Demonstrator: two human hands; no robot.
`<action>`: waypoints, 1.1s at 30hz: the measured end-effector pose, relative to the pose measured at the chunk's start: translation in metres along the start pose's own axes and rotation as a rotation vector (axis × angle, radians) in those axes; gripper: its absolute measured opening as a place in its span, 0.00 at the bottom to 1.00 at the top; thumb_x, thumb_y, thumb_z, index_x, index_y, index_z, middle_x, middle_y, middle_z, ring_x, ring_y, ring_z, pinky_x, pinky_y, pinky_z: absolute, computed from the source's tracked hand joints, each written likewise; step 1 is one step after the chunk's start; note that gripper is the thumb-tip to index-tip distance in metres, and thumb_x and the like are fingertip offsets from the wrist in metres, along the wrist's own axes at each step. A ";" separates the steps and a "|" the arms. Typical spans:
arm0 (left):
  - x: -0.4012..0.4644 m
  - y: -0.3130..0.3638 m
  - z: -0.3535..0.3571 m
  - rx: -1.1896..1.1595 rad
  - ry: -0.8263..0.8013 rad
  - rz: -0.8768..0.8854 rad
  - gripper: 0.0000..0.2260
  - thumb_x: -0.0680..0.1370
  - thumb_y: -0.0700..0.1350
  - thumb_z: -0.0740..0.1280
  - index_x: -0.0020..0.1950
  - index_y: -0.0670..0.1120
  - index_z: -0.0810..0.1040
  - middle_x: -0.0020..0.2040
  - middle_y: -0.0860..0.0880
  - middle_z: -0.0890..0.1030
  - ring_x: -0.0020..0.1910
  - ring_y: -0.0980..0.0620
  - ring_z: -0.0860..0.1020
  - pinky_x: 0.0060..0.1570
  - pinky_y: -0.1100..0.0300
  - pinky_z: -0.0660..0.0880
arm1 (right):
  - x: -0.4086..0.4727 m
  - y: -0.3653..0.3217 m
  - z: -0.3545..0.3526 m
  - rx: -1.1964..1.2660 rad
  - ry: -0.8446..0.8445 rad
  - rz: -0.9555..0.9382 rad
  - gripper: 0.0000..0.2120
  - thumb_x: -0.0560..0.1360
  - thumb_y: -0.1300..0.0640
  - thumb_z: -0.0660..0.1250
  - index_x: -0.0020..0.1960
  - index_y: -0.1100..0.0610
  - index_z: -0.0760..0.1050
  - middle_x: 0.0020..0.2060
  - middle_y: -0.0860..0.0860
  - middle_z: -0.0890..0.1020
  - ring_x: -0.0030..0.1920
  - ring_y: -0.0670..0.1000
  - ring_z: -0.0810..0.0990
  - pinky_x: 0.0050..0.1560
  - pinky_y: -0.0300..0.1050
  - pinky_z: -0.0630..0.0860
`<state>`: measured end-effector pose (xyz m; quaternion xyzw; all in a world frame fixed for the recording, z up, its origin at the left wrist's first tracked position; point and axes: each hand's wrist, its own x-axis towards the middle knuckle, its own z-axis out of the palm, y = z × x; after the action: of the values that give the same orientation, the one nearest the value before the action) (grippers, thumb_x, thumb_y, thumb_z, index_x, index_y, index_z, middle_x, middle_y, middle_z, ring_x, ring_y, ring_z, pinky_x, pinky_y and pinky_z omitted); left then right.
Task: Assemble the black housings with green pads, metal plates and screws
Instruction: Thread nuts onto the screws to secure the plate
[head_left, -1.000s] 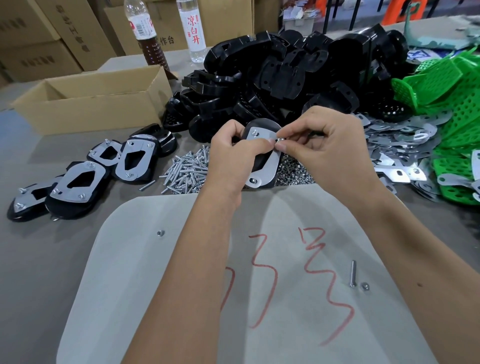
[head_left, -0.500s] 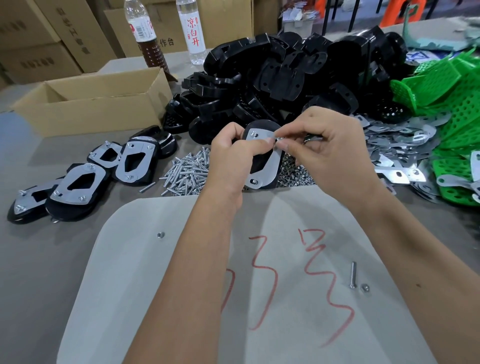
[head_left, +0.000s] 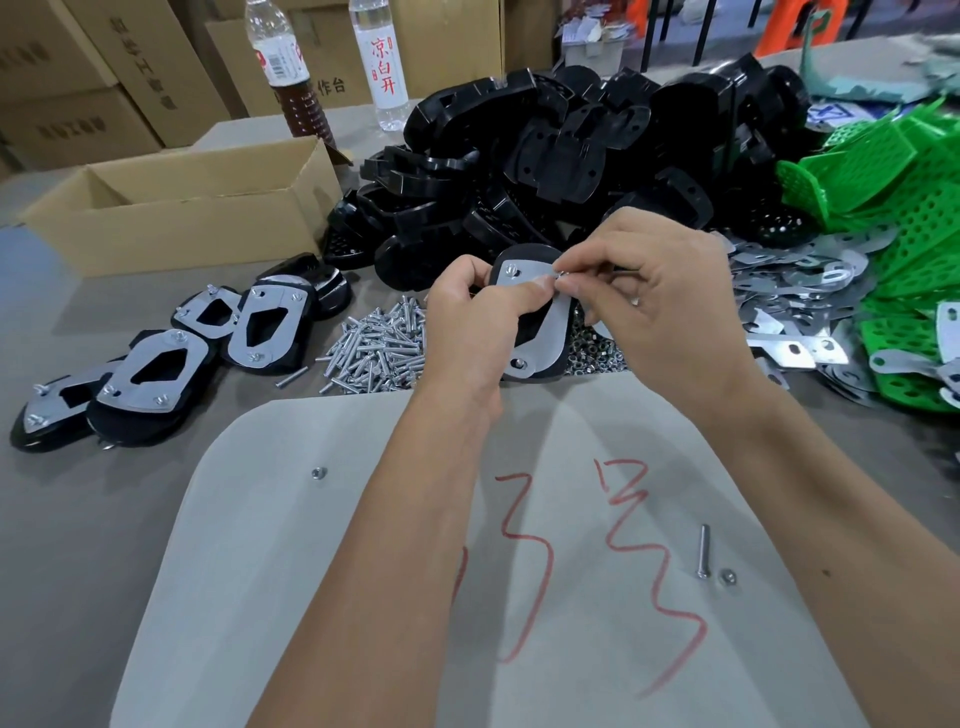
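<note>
Hands meet at the centre of the head view, above the far edge of a pale board (head_left: 363, 597) marked with red strokes. The left hand (head_left: 475, 325) grips a black housing (head_left: 524, 332) held upright, thumb pressed across its metal plate (head_left: 550, 332). The right hand (head_left: 660, 296) has its grip pressed together in a pinch on a small silver fastener (head_left: 561, 275) at the plate's upper corner; screw or nut, I cannot tell.

Behind the hands lie a pile of loose screws (head_left: 374, 348) and a heap of nuts (head_left: 592, 358). Upper centre holds a mound of black housings (head_left: 545, 156); green pads (head_left: 904, 218) and loose metal plates (head_left: 800, 291) fill the right edge. At left, finished assemblies (head_left: 156, 369) sit on the grey bench (head_left: 78, 519) before an open cardboard box (head_left: 176, 208). Two bottles (head_left: 387, 62) stand at the top. A lone screw (head_left: 703, 557) with a nut (head_left: 728, 576) beside it rests on the board at lower right.
</note>
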<state>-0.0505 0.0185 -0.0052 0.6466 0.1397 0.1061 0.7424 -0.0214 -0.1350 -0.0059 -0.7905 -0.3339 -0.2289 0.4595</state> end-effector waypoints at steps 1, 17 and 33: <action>0.001 -0.001 0.000 0.001 0.012 -0.004 0.14 0.73 0.38 0.77 0.42 0.46 0.71 0.36 0.49 0.78 0.30 0.51 0.77 0.28 0.60 0.73 | 0.001 0.000 0.001 -0.037 -0.007 -0.034 0.04 0.79 0.64 0.72 0.49 0.63 0.85 0.42 0.55 0.81 0.39 0.51 0.81 0.41 0.54 0.79; 0.003 -0.004 0.000 0.083 0.083 -0.001 0.14 0.71 0.41 0.77 0.43 0.47 0.71 0.38 0.47 0.77 0.36 0.49 0.76 0.36 0.55 0.73 | -0.003 -0.004 0.005 0.191 0.164 0.268 0.03 0.75 0.66 0.76 0.47 0.60 0.86 0.39 0.52 0.86 0.36 0.52 0.85 0.36 0.42 0.83; 0.000 0.001 -0.001 0.061 0.032 -0.035 0.12 0.73 0.40 0.76 0.46 0.46 0.72 0.40 0.45 0.77 0.38 0.47 0.76 0.39 0.50 0.74 | -0.005 -0.003 0.010 0.202 0.097 0.213 0.05 0.75 0.67 0.77 0.51 0.61 0.87 0.43 0.54 0.85 0.42 0.53 0.85 0.40 0.44 0.85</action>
<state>-0.0506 0.0196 -0.0048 0.6646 0.1659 0.0993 0.7217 -0.0264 -0.1264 -0.0122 -0.7593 -0.2469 -0.1822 0.5739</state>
